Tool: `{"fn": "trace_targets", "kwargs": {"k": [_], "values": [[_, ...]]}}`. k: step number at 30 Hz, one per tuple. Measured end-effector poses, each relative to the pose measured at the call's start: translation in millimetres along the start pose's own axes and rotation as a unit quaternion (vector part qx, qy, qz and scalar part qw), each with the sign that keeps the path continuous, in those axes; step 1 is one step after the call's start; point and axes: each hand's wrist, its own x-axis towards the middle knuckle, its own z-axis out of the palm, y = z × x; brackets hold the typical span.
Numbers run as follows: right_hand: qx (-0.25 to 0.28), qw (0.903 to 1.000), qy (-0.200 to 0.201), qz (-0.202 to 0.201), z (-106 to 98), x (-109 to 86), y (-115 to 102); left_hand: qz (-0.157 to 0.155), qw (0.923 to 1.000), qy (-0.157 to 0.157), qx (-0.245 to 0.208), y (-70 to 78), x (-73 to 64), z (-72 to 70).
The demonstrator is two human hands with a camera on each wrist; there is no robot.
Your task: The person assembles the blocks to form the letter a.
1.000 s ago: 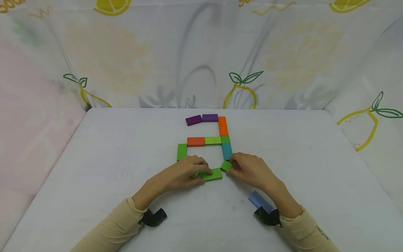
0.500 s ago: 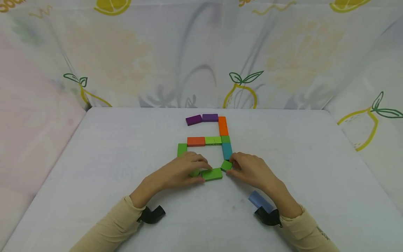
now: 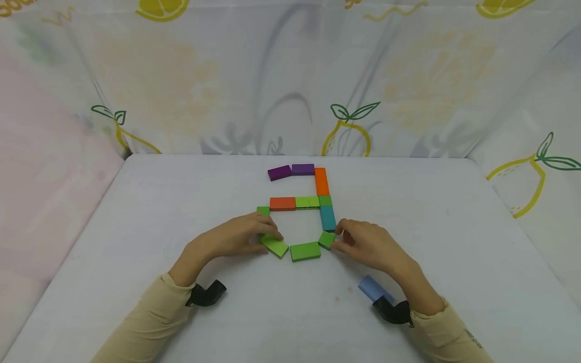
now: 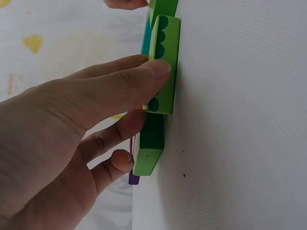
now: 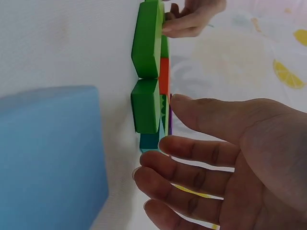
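Note:
My left hand [image 3: 240, 234] pinches the left part of a light green block [image 3: 275, 246], slanted at the lower left of a block outline. In the left wrist view the thumb lies across this block's scalloped face, index finger behind it. A green block [image 3: 263, 209] stands partly hidden behind that hand. To the right lies a longer green block [image 3: 305, 251]. Beside a small green block [image 3: 327, 240], turned at an angle, is my right hand [image 3: 374, 244]. Its fingers are loosely bent, with nothing between them in the right wrist view.
Up the right side run a teal block [image 3: 328, 218], a small green one and an orange block [image 3: 322, 181]. A red-orange block [image 3: 282, 203] and another light green block [image 3: 307, 202] form a middle row. Purple blocks [image 3: 302, 170] lie farthest back. A blue block [image 3: 373, 288] lies near the right wrist.
My left hand has moved left from the longer green block to the light green block, uncovering it. The right hand has drawn back slightly from the small green block.

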Motion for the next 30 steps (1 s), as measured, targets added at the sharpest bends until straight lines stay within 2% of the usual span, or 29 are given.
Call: {"fn": "trace_targets", "kwargs": {"k": [7,14,17,19,22,27,30], "values": [[0.007,0.9999,-0.01,0.002,-5.4,-3.2,2.8,0.007,1.0,0.007,0.002,-2.5,1.9,2.4],[0.005,0.9999,-0.011,-0.002,-6.7,-4.8,5.6,-0.003,0.9999,0.013,0.007,-2.0,1.3,2.2],[0.004,0.9999,-0.012,-0.005,-6.7,-5.5,5.9,-0.015,0.9995,0.029,0.0,-1.2,1.5,1.1],[0.003,0.9999,-0.012,-0.007,-6.8,-6.1,6.0,-0.023,0.9985,0.049,-0.01,-2.4,2.4,0.6],[0.002,0.9999,-0.012,-0.007,-7.0,-7.5,6.4,-0.026,0.9943,0.096,-0.036,-10.4,4.6,2.8],[0.002,0.9998,-0.017,0.0,-6.4,-11.3,7.6,-0.03,0.9758,0.196,-0.093,-34.9,7.0,12.9],[0.002,0.9997,-0.025,0.005,-5.3,-14.0,9.6,-0.041,0.9663,0.224,-0.12,-47.0,6.1,18.8]]}}
